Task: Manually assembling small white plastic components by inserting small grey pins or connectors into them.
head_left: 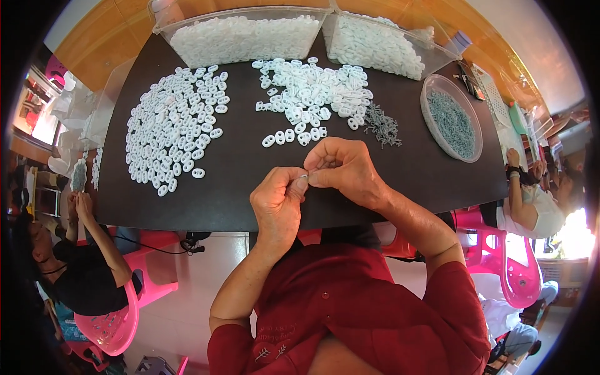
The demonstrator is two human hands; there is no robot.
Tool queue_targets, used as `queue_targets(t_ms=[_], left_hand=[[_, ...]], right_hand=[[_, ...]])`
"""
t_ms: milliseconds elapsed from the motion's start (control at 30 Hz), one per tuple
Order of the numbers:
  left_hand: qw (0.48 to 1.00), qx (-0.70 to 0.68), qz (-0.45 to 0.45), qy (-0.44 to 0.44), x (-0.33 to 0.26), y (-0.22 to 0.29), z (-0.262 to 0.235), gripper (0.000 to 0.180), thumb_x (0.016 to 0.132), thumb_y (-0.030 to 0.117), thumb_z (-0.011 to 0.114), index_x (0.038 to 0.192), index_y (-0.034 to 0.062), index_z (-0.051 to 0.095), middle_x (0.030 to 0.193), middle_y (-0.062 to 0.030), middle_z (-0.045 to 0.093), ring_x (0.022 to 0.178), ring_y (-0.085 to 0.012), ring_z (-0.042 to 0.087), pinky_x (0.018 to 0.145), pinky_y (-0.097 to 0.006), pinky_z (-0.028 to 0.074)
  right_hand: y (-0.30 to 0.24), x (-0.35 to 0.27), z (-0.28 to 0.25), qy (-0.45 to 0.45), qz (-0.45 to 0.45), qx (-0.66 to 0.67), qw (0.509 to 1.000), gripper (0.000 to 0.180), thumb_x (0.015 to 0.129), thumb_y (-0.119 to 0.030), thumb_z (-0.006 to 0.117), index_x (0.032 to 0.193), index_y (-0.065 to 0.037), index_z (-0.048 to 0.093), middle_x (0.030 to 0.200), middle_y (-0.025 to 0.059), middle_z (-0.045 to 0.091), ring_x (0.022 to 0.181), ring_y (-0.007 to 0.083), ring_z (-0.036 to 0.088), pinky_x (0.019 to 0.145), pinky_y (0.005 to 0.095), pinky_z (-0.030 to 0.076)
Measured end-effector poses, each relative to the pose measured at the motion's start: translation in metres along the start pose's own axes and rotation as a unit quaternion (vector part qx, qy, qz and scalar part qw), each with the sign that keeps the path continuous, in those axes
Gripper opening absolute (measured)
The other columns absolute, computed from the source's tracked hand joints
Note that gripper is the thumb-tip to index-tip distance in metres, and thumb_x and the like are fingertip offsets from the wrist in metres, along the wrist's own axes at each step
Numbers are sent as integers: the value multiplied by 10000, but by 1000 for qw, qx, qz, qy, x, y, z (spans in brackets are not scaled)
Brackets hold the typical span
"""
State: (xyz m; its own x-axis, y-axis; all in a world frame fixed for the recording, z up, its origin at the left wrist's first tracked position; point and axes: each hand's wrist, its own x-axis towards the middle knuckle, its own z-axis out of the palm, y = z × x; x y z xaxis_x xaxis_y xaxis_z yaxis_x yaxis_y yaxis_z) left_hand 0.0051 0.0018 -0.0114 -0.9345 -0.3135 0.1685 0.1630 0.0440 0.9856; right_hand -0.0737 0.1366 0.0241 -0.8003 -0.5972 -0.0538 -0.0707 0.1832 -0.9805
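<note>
My left hand is closed in a pinch on a small white plastic piece, just above the near part of the dark table. Against it, the fingertips of my right hand are pinched together; whatever they hold is too small to make out. Beyond my hands lie a short row of white oval pieces with two holes and a heap of white plastic parts. A little pile of thin grey pins or screws sits right of that heap.
A wide spread of white two-hole pieces covers the table's left side. Two clear bins of white parts line the back. On the right stands a round tub of grey pins. People sit on pink chairs at both sides.
</note>
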Motion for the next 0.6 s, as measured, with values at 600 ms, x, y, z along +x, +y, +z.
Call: queue_targets(t_ms=[600], left_hand=[[971,-203,-90,91,11,3,-30,122,862,31,597,940,-60,620,767,-106,626,578,-119,558,491,-224,449]], right_hand=[[-10,50,6,30,-106,-163,981,119,754,-39,673,863,-11,635,769,32,609,709,124,568,619,263,442]])
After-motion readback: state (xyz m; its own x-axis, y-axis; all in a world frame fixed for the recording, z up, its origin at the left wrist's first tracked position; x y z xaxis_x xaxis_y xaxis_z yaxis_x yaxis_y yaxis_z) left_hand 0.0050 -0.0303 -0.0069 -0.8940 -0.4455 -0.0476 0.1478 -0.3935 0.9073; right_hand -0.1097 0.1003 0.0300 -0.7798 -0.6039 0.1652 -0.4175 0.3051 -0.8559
